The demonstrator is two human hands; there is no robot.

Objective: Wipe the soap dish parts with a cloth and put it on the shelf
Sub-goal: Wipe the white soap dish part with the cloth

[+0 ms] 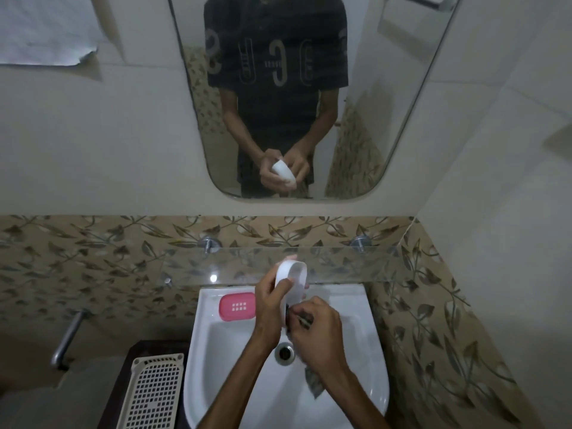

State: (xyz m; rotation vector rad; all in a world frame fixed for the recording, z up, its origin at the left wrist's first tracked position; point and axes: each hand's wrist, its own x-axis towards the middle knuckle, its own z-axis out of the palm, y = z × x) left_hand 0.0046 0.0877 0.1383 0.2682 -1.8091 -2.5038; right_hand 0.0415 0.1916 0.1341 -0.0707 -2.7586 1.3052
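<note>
My left hand (272, 305) grips the white soap dish base (292, 280) and holds it upright over the sink, its hollow side turned toward me. My right hand (318, 329) pinches a dark patterned cloth (314, 383) against the lower part of the base; the cloth's loose end hangs below my wrist. The pink drainer insert (237, 306) with a small grid of holes lies flat on the sink's back left ledge. A glass shelf (356, 264) runs along the wall just behind the sink.
The white sink (216, 351) has its drain (285, 352) in the middle. A beige perforated basket (151, 394) lies to the left on a dark stand. A metal pipe (69, 339) sticks out at far left. A mirror (309, 97) hangs above the shelf.
</note>
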